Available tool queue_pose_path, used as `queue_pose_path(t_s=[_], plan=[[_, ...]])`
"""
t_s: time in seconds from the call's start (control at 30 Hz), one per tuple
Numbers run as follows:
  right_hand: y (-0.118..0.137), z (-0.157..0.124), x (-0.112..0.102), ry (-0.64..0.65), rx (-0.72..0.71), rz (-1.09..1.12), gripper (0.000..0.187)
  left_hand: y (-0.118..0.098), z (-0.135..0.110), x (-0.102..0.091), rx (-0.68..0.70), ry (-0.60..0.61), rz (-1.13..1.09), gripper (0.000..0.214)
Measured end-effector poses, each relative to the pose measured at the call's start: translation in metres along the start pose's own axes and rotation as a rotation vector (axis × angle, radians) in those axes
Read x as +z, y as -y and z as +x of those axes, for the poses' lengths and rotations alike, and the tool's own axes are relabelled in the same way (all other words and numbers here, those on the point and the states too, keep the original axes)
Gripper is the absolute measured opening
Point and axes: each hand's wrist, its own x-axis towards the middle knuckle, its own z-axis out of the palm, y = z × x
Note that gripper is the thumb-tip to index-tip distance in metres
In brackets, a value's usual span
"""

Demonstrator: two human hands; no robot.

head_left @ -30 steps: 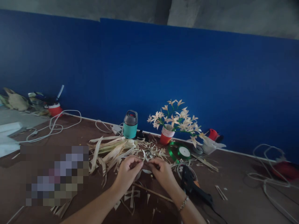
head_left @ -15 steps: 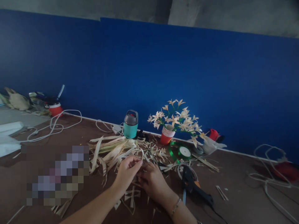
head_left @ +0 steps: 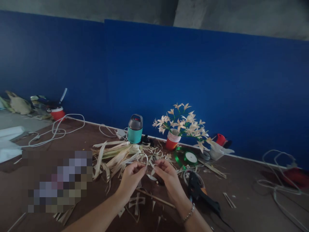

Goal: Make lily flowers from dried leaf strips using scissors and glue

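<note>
My left hand [head_left: 132, 177] is closed in a pinch on a thin, pale corn husk strip [head_left: 147, 158], which curves up past the fingertips. A short gap to the right, my right hand [head_left: 169, 177] is also pinched, at a small pale husk piece [head_left: 152, 164]. A leaf-shaped husk piece [head_left: 151, 177] shows below and between the hands; whether it is held or lying loose, I cannot tell. Behind the left hand spreads a pile of dry husks [head_left: 120, 154]. Under the hands lie cut scraps [head_left: 137, 202] and a thin stick [head_left: 159, 199].
A black glue gun [head_left: 201, 193] lies right of my right hand. Behind are green ribbon [head_left: 178, 157], a white spool [head_left: 191, 157], husk flowers [head_left: 188, 124] in stacked red cups [head_left: 173, 141] and a teal container [head_left: 135, 133]. White cables [head_left: 56, 130] run left; a blue wall [head_left: 169, 71] backs the table.
My right hand has moved away from the left hand and turned, so its fingertips now show a husk piece. My left hand stays in place with its strip.
</note>
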Motion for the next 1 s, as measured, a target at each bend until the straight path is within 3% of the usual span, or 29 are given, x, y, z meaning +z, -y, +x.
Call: queue_pose_path(t_s=[0.17, 0.3, 0.47, 0.6, 0.8, 1.0], plan=[[0.004, -0.003, 0.001, -0.016, 0.079, 0.009, 0.030, -0.002, -0.001, 0.001, -0.033, 0.007, -0.014, 0.025], [0.010, -0.003, -0.001, -0.003, 0.055, -0.089, 0.033, 0.000, 0.000, 0.000, -0.020, -0.006, -0.006, 0.026], [0.015, -0.002, -0.004, -0.054, -0.210, -0.464, 0.015, 0.003, 0.001, 0.000, 0.007, 0.010, -0.049, 0.023], [0.020, -0.004, -0.007, -0.006, -0.412, -0.711, 0.012, 0.001, -0.001, 0.001, -0.014, 0.009, -0.082, 0.018], [0.026, -0.008, -0.006, 0.028, -0.581, -0.814, 0.017, -0.001, -0.002, 0.003, -0.093, 0.034, -0.098, 0.020], [0.027, -0.011, -0.005, 0.027, -0.681, -0.929, 0.019, 0.002, 0.000, 0.003, -0.074, 0.069, -0.084, 0.021]])
